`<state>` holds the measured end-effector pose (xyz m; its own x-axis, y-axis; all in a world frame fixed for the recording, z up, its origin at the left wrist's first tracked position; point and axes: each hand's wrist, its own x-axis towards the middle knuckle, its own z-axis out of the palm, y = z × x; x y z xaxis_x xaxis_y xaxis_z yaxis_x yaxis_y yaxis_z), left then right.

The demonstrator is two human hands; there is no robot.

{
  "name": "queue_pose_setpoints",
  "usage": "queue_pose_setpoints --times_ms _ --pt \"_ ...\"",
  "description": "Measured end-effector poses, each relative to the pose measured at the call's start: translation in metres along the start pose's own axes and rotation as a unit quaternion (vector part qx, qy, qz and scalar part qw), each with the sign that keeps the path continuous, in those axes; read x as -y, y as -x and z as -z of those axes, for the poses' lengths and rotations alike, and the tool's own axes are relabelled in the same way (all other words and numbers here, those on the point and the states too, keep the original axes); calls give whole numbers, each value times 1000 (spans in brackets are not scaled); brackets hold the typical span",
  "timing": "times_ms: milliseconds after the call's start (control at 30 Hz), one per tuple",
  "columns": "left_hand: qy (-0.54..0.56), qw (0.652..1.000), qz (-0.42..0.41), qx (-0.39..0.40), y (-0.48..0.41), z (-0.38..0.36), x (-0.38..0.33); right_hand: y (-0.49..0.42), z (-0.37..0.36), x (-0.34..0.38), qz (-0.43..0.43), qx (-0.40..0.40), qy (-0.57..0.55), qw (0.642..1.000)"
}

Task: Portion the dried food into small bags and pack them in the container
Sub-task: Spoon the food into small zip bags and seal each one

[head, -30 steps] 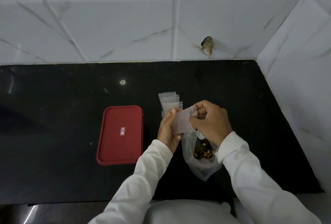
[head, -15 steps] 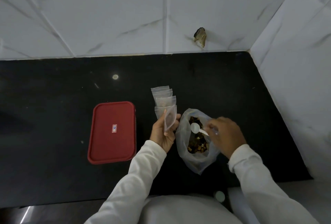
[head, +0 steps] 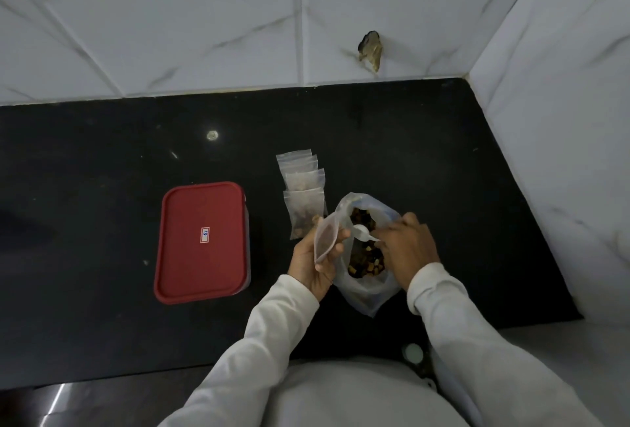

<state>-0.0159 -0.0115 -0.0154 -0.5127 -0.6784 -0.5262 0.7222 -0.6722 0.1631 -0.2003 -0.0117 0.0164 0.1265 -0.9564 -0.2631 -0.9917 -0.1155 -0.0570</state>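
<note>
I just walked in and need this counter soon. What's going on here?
A person in white sleeves is portioning dried food pieces out of a large clear plastic bag. The left hand has a small clear plastic bag in its grip beside the large one. The right hand holds a white plastic spoon inside the large bag. More small clear bags lie overlapping on the black countertop, and the red-lidded rectangular container sits closed to their left.

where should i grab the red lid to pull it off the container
By the rim at the near right corner of the red lid, coming from the right: the lid lies flat and shut on the container, so only the rim likely offers purchase.
</note>
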Motion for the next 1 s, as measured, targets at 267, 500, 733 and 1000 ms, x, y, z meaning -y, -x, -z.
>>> queue_pose_setpoints --times_ms 267,500,733,1000 --pt "-46 996 -45 -61 5 -16 18 19 12 -15 41 27 22 999" --pt "-48 994 -72 -73 -8 -6 28 21 3 -4 86 72 24 993" --pt "-21 992 -83 -91 -7 -15 29 26 13 -16 114 76 -22 990" --pt "2 996 -65 -61 23 9 46 32 -4 -29 127 0 0 992"
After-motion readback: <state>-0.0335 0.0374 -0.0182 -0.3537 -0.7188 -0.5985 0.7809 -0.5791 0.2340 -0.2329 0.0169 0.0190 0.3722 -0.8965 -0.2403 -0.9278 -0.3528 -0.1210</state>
